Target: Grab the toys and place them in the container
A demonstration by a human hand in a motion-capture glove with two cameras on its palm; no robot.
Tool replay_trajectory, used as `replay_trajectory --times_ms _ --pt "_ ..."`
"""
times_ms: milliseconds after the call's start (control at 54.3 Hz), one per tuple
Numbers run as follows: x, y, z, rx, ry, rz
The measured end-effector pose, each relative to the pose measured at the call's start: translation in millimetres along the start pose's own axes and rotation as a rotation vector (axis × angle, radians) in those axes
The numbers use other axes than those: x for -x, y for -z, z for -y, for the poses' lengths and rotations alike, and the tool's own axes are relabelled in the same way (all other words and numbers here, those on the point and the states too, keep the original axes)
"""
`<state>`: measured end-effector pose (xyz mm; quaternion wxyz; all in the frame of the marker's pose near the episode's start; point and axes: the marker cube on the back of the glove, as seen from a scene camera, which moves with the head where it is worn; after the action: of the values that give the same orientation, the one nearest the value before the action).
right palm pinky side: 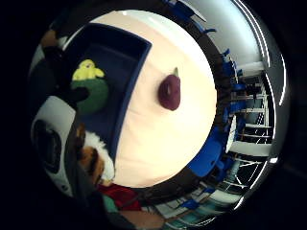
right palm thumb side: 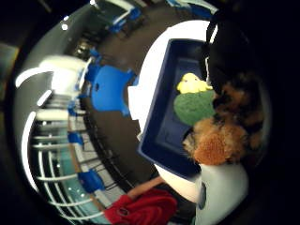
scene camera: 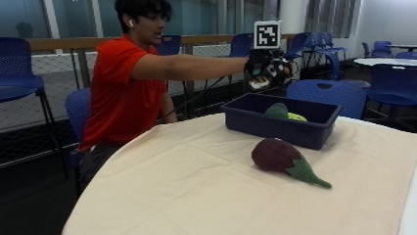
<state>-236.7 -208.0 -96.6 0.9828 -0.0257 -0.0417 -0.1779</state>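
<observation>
My gloved right hand [scene camera: 267, 67] is raised above the far side of the dark blue container [scene camera: 280, 129]. It grips a furry brown, orange and white toy [right palm thumb side: 219, 137], which sits close to the palm [right palm pinky side: 94, 154]. A green and yellow plush toy [scene camera: 281, 111] lies inside the container [right palm pinky side: 136, 86], directly below the hand; its green body [right palm thumb side: 194, 107] and yellow top [right palm pinky side: 87, 71] show in both palm views. A dark purple eggplant plush [scene camera: 279, 154] with a green stem lies on the tablecloth in front of the container [right palm pinky side: 170, 92].
The round table carries a cream cloth [scene camera: 196, 186]. A blue chair [scene camera: 326, 92] stands just behind the container, and another [scene camera: 19, 68] is at the far left. More tables and chairs fill the room behind.
</observation>
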Motion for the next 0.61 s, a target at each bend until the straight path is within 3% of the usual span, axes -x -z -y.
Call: replay_trajectory --times_ms 111,203,276,424,608 --pt "10 -12 8 0.049 0.020 -0.014" --pt "5 -26 6 0.184 0.023 -0.118" --pt "2 -29 2 0.261 0.053 -0.036" --pt "-31 -15 1 0.129 0.035 0.144" --pt "-126 -12 6 0.023 -0.161 0.036"
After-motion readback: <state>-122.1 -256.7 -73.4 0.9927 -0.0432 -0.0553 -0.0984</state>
